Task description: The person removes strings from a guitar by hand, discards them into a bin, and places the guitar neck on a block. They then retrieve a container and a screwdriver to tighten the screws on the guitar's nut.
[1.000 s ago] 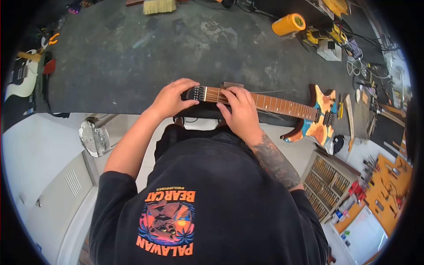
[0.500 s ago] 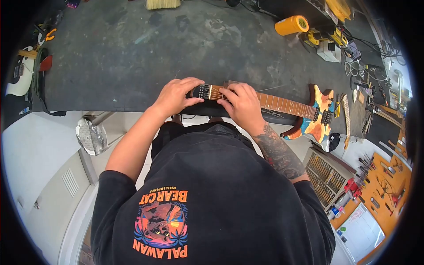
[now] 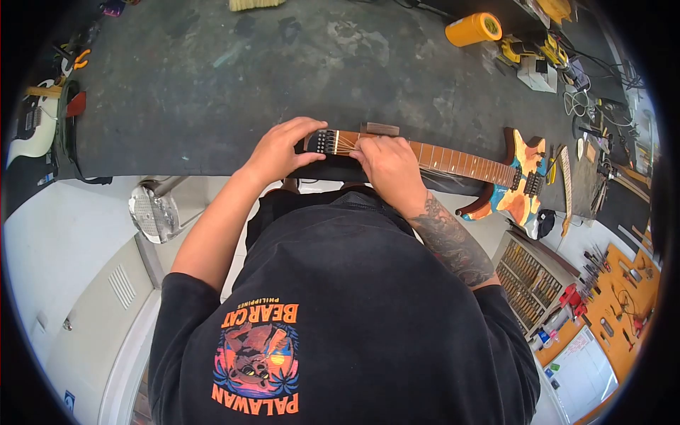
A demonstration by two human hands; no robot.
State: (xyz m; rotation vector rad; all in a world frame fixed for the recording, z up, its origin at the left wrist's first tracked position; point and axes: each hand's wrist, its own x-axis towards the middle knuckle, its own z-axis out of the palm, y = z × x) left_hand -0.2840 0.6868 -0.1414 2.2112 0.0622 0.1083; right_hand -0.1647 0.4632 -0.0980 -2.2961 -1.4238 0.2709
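Observation:
A headless electric guitar (image 3: 525, 183) with a multicoloured body lies along the bench's near edge, its wooden neck pointing left. My left hand (image 3: 282, 152) clasps the black headpiece (image 3: 323, 142) at the neck's end, thumb on the near side and fingers on the far side. Over the upper frets, my right hand (image 3: 388, 164) is closed on the strings (image 3: 346, 144), which converge from the headpiece into its fingers. Its fingertips are partly hidden. A small wooden block (image 3: 381, 129) shows beside the neck, just beyond my right hand.
The dark bench top (image 3: 234, 92) stretches ahead. At the back right are an orange cylinder (image 3: 473, 30) and a yellow power tool (image 3: 528, 49). Another guitar neck (image 3: 566, 191) lies right of the body. A white guitar (image 3: 37, 127) is at far left; a round stool (image 3: 154, 211) stands below.
My right hand has gone from spread fingers over the neck to a closed grip, drawing the strings together. My left hand stays on the headpiece. The view has shifted slightly.

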